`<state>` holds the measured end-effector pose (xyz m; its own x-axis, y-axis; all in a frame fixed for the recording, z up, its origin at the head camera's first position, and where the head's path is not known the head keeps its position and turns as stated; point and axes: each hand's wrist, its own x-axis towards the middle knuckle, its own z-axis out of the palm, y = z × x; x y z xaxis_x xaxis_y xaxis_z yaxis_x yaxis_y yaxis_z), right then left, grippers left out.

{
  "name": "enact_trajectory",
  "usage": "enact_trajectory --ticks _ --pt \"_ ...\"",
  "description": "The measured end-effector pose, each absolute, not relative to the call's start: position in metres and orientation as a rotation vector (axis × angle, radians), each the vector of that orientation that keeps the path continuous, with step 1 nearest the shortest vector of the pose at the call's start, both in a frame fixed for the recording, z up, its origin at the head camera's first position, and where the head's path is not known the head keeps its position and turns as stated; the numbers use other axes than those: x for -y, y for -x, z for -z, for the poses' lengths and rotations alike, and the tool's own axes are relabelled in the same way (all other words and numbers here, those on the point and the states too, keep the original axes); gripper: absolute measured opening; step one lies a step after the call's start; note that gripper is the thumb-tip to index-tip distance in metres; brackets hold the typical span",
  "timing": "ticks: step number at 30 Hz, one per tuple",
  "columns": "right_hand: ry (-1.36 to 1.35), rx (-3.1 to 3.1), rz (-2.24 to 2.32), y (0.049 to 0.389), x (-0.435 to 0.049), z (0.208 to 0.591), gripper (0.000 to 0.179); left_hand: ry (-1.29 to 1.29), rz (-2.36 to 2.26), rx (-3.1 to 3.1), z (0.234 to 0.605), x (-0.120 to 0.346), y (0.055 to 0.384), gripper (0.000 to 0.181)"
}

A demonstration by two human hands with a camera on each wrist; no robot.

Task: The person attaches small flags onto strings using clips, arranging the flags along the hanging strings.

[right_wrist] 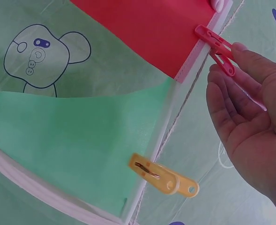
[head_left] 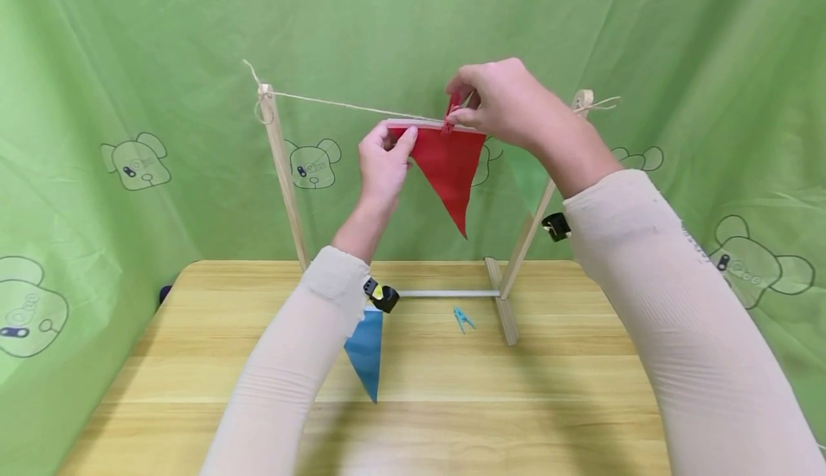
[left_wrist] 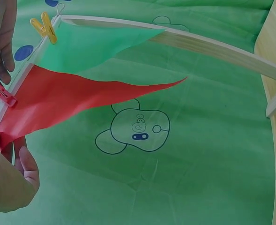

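Observation:
A red triangular pennant [head_left: 452, 168] with a white top band hangs point down at the string [head_left: 335, 105]. My left hand [head_left: 382, 164] pinches the pennant's upper left corner, thumb in front. With thumb and fingers, my right hand [head_left: 506, 103] grips a red clothespin [right_wrist: 216, 44], whose jaws sit over the white band near the middle of the top edge. Beside the red one, a green pennant [right_wrist: 81, 140] hangs on the same string, held by a yellow clothespin [right_wrist: 152, 173]. The string passes close behind the red pennant's band.
Wooden posts [head_left: 287, 175] hold the string at both ends, above a wooden table [head_left: 516, 390]. A blue pennant [head_left: 368, 354] lies partly under the left forearm. A light blue clothespin [head_left: 462, 320] lies near the stand's right foot [head_left: 506, 318]. Green cloth [head_left: 419, 24] hangs behind.

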<state>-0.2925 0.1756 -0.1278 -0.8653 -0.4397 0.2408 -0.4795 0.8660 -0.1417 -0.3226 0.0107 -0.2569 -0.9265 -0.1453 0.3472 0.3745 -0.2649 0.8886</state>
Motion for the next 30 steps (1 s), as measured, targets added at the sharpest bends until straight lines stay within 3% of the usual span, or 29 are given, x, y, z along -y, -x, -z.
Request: enact_trajectory --ticks 30 --pt "-0.752 2.810 -0.367 0.2902 -0.1812 0.1328 0.043 0.305 2.237 1.689 0.2580 -0.0031 0.3240 0.016"
